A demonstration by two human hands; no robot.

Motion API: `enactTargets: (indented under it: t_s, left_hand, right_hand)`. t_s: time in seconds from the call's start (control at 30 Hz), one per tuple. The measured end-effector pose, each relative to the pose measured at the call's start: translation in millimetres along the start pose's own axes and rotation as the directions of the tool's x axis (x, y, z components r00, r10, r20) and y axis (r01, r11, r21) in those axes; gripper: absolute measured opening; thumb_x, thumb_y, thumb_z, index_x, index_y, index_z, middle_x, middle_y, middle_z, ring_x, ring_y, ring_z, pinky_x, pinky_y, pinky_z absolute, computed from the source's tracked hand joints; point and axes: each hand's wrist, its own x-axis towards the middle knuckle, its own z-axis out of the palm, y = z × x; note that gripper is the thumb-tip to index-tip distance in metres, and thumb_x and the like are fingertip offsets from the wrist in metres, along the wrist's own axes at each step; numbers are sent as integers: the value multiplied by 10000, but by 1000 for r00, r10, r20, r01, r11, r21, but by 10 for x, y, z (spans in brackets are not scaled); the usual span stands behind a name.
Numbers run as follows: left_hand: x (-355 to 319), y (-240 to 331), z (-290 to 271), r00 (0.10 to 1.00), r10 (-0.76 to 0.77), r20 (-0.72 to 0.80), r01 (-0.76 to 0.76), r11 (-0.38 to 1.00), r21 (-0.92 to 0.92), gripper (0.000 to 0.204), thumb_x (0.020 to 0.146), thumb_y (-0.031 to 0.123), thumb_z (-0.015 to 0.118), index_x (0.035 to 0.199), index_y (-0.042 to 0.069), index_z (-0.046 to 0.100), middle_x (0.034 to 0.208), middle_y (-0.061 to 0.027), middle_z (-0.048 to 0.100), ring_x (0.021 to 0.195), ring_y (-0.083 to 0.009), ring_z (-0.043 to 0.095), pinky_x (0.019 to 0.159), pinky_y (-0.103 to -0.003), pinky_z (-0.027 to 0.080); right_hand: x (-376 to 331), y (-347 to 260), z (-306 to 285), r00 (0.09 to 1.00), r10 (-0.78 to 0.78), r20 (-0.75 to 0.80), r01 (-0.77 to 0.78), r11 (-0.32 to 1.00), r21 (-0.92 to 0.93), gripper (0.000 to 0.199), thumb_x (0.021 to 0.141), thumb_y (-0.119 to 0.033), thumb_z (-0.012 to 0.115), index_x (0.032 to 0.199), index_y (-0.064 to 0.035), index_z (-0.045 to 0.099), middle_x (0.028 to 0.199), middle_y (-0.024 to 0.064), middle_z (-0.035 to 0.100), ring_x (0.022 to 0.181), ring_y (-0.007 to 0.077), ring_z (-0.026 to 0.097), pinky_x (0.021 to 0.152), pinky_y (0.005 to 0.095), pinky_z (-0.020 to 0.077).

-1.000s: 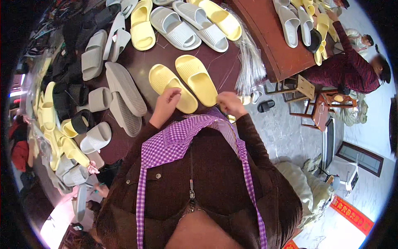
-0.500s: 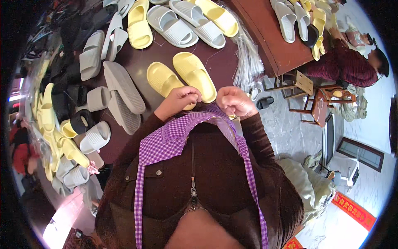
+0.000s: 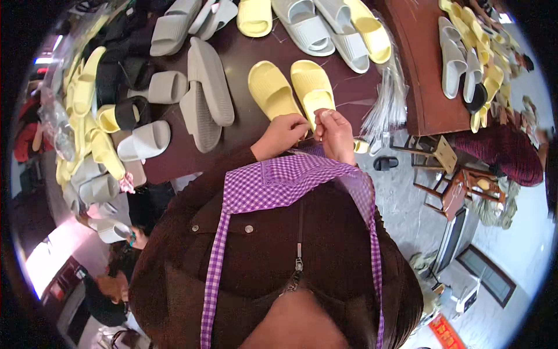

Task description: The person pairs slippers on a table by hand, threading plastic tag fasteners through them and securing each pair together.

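Two yellow slippers lie side by side on the dark brown table [image 3: 244, 55], the left one [image 3: 269, 90] and the right one [image 3: 310, 86], heels toward me. My left hand [image 3: 283, 135] is curled at the heel of the left slipper. My right hand [image 3: 337, 136] has its fingertips pinched together at the heel of the right slipper. The two hands almost touch above my purple checked apron [image 3: 285, 180]. Whether anything small is between the fingers cannot be made out.
A pair of grey slippers [image 3: 204, 93] lies left of the yellow pair, with piles of yellow, grey and black slippers [image 3: 99, 116] beyond. Clear plastic bags [image 3: 386, 102] hang at the table's right edge. Another slipper-covered table [image 3: 421, 75], wooden chairs [image 3: 447, 183] and a seated person [image 3: 503, 157] are at right.
My left hand came off the left yellow slipper and my right hand moved in from the table edge. Both now meet at the slippers' heels.
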Motion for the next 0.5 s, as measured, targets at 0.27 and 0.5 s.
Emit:
enactTargets:
  t_s: [0.27,0.5]
  left_hand:
    - [-47,-262,-77,913,409,12,-387,854,348,113,811,133,585,862,34,602,766,-84,590,668,-173,580,580,-292,469]
    - [-57,-543,-61,767,579,277,-631,603,487,121,754,151,611,792,50,555,759,-100,519,702,-280,564,598,-380,468]
  right_hand:
    - [-7,-213,-460,990,140,1,-140,988,66,194,900,-167,493,867,6,574,676,23,532,515,93,459,445,251,376]
    - [-193,-109,-853,925,378,-35,-304,682,-666,210,817,-135,525,633,-37,547,510,-3,442,394,82,395,343,255,310]
